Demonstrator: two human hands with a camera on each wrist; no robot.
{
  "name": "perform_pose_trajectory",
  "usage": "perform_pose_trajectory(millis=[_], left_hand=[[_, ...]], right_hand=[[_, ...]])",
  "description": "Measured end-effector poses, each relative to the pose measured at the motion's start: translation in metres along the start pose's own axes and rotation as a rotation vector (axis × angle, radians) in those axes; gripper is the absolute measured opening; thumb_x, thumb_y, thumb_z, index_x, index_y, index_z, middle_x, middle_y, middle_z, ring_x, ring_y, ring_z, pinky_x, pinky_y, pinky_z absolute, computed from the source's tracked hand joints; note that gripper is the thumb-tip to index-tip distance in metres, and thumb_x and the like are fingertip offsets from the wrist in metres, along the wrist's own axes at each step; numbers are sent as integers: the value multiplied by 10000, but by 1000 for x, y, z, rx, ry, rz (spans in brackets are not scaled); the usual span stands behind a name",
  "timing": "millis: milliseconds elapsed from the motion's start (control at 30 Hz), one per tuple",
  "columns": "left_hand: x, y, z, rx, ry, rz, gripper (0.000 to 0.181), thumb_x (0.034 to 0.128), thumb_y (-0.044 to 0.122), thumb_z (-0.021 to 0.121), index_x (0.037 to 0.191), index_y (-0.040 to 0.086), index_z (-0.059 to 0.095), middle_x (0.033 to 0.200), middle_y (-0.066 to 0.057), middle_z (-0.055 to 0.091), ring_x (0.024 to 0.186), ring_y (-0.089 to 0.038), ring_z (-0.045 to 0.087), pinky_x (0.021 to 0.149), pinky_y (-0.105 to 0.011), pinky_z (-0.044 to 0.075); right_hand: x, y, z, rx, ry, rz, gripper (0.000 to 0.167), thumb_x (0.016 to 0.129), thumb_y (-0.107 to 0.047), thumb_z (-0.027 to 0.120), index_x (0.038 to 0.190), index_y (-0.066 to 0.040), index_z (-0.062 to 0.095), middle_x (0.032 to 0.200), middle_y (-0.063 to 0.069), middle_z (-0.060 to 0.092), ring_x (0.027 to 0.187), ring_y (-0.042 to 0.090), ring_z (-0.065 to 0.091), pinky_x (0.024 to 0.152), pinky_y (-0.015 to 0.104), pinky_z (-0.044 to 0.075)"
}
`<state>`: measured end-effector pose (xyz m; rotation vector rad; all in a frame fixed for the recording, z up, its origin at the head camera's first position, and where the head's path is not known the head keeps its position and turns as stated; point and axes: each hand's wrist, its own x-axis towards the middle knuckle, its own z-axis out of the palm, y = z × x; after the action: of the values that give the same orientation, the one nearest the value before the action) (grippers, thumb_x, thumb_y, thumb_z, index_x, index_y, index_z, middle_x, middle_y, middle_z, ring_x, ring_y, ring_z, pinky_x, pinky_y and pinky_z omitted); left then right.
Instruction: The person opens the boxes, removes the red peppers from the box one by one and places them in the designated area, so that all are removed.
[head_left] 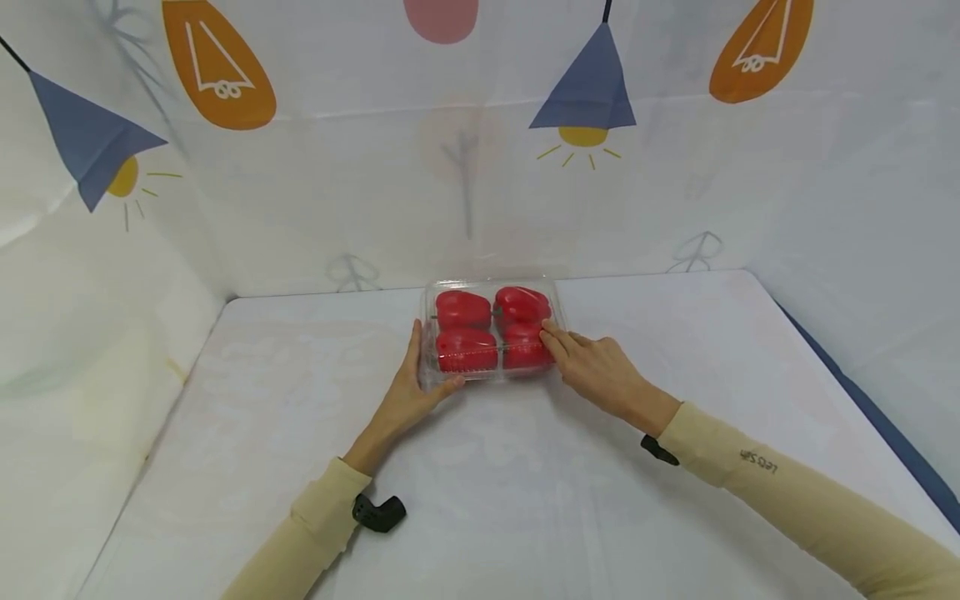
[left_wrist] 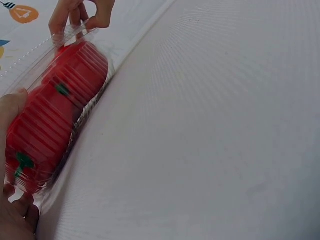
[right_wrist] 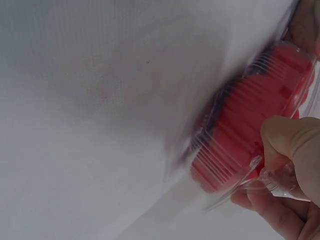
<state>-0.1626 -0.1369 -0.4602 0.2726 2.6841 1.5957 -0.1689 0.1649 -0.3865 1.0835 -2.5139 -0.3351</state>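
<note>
A clear plastic box with several red peppers in it lies at the table's back edge. My left hand holds its left side, thumb at the front corner and fingers along the side. At the right side, my right hand pinches the clear plastic; in the right wrist view the thumb and fingers of that hand close on the rim. Green stems show through the plastic in the left wrist view. Whether the lid is fully closed, I cannot tell.
A white cloth covers the table. Behind it hangs a white sheet printed with blue lamps and orange shapes. Dark straps are at both wrists, one at the left.
</note>
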Motion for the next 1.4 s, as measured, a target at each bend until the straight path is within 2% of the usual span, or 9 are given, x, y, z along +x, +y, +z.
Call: perform_pose_trajectory(millis=[300,467,700,900,1067,1167,1233,1300,1400], left_hand=[[-2,-1,1,-13,6,-11,1084,774,485,714,1506,327,-69,1597,23,77,1473,-239,101,1148,-563,177],[-3,-1,1,-4,14,11,1092,772,448,733,1509,317,-63,1597,22,79,1472,-222,106,1159,-525,185],[-5,0,-1,-13,4,14,1058,796,415,721,1514,307,-48,1597,29,67,1475,-208,82,1164,-521,171],[-13,24,-9,-54,-39,-15,1023,828,299,703,1526,170,-34,1601,-47,32,1477,-260,55,1170,-525,146],[-17,38,-14,-87,-45,15,1003,832,228,696,1523,108,-21,1585,-132,105,1454,-317,163,1160,-524,189],[-17,39,-14,-84,-46,17,979,837,234,692,1524,103,7,1568,-148,173,1433,-341,226,1152,-528,211],[-16,40,-14,-76,-47,17,970,843,249,687,1524,101,12,1567,-135,182,1432,-340,233,1153,-521,211],[-15,40,-14,-77,-48,24,968,848,253,683,1523,104,6,1571,-121,177,1437,-328,224,1158,-508,204],[-14,39,-14,-81,-44,42,988,848,232,684,1519,102,-29,1581,-107,155,1442,-312,215,1167,-490,192]], right_hand=[[-2,1,1,93,39,27,609,764,-152,754,1309,-18,519,1361,120,541,1036,245,663,398,164,262],[-7,4,5,166,116,61,598,753,-107,718,1312,-25,524,1358,107,547,1000,252,668,401,169,234],[-10,5,8,240,216,109,598,760,-119,704,1325,-63,518,1363,79,541,950,253,660,424,221,406],[-8,14,3,374,301,161,593,772,-154,709,1325,-94,505,1373,102,508,633,151,544,420,168,347],[-4,21,0,471,333,207,607,801,-129,685,1366,-96,465,1417,97,458,517,90,397,421,150,350],[-1,24,0,521,389,245,585,816,-105,671,1364,-91,464,1414,98,455,635,143,560,447,190,432],[1,26,0,557,430,269,580,822,-78,668,1363,-82,460,1401,101,465,803,190,629,536,242,517],[4,29,-1,594,461,285,580,830,-54,664,1369,-74,450,1383,105,480,960,222,630,658,305,566],[11,32,-1,653,491,298,590,840,-22,645,1384,-64,419,1338,116,510,1039,245,605,779,390,565]])
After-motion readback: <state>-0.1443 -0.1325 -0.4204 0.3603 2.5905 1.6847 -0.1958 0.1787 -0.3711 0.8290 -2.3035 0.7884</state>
